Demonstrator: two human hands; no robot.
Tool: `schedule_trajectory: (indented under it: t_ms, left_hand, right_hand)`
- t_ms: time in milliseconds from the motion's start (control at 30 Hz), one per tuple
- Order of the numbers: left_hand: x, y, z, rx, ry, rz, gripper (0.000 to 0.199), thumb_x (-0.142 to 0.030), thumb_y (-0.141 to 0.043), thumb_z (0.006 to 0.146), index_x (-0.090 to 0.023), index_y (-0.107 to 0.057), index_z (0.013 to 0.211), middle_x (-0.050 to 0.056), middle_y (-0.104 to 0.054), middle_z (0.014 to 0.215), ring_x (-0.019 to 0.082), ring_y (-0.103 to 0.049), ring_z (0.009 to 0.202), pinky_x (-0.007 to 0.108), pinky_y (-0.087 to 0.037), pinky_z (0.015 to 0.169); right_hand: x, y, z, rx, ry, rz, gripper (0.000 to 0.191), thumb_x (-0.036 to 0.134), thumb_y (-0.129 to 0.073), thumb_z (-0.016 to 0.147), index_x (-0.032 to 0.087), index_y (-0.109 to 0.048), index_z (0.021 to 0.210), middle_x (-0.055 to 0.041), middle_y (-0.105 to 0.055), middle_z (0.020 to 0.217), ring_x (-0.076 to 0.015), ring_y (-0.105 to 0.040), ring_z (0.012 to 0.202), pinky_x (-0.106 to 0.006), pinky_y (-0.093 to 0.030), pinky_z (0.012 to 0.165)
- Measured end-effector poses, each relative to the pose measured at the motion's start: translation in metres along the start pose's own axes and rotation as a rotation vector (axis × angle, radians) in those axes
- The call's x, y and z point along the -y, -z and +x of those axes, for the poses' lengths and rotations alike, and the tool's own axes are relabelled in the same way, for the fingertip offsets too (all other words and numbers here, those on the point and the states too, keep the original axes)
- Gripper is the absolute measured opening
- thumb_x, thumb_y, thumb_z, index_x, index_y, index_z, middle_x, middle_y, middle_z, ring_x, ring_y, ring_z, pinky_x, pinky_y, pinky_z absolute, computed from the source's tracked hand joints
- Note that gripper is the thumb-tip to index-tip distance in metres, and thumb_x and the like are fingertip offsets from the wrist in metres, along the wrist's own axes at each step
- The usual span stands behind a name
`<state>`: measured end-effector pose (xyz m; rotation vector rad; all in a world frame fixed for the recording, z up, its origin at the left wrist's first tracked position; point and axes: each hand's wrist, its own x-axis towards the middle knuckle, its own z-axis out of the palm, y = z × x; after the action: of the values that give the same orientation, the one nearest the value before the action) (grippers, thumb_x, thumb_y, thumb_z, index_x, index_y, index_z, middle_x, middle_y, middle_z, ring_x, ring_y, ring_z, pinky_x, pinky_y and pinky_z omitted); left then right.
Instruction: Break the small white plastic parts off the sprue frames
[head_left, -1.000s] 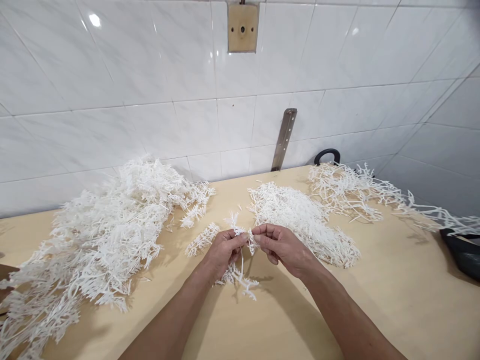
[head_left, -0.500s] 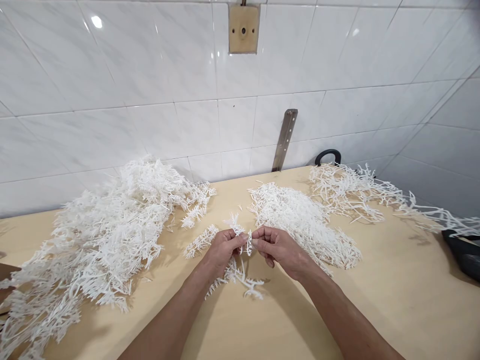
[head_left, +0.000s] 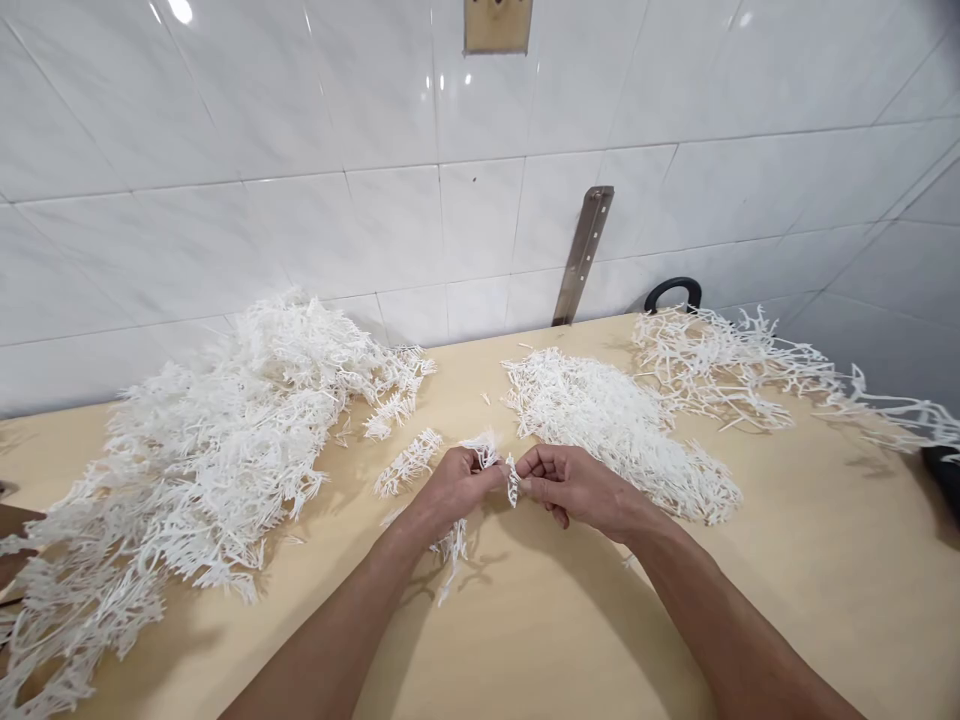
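Closed around a white sprig (head_left: 480, 446), my left hand (head_left: 459, 490) lets feathery ends poke out above it; my right hand (head_left: 571, 488) pinches a small spiky piece (head_left: 513, 484) between thumb and forefinger, just beside the left thumb. Both hands hover over the smooth, pale tabletop (head_left: 495, 650). To my left spreads a big, frothy heap (head_left: 232, 440); to my right lies a denser, bristly mound (head_left: 600, 420), then a looser tangle (head_left: 705, 365) of bare, forking strands. Near my left wrist sits a short, bristly cluster (head_left: 409, 462).
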<state>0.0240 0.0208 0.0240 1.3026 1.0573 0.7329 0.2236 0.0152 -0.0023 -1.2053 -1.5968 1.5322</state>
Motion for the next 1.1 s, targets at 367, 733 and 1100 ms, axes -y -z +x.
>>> schedule_trajectory:
  t_ms: [367, 733, 1100]
  left_hand:
    - [0.005, -0.006, 0.003, -0.130, 0.032, -0.057, 0.023, -0.032, -0.073, 0.063, -0.014, -0.059, 0.063, -0.005, -0.038, 0.052, 0.008, -0.027, 0.052, 0.025, -0.020, 0.051]
    - [0.000, -0.004, 0.000, -0.099, 0.074, 0.076, 0.045, -0.040, -0.076, 0.063, -0.020, -0.037, 0.052, -0.007, -0.025, 0.051, 0.007, -0.021, 0.051, 0.026, -0.015, 0.049]
    - [0.000, -0.005, -0.001, -0.059, -0.022, 0.107, 0.020, -0.026, -0.061, 0.070, -0.016, -0.049, 0.056, -0.006, -0.036, 0.055, 0.008, -0.029, 0.054, 0.023, -0.024, 0.053]
  right_hand:
    - [0.001, -0.001, -0.001, 0.007, 0.033, 0.019, 0.023, 0.040, -0.068, 0.083, 0.017, -0.063, 0.086, 0.0030, -0.056, 0.063, -0.0085, -0.050, 0.049, -0.022, -0.042, 0.046]
    - [0.002, -0.002, 0.004, -0.050, 0.003, 0.084, 0.031, 0.048, -0.064, 0.085, 0.017, -0.065, 0.084, 0.0001, -0.058, 0.066, -0.0100, -0.052, 0.055, -0.021, -0.045, 0.046]
    - [0.009, -0.017, 0.002, -0.247, -0.012, -0.218, 0.014, 0.029, -0.055, 0.085, 0.018, -0.064, 0.083, 0.0035, -0.060, 0.064, -0.0085, -0.057, 0.042, -0.020, -0.040, 0.043]
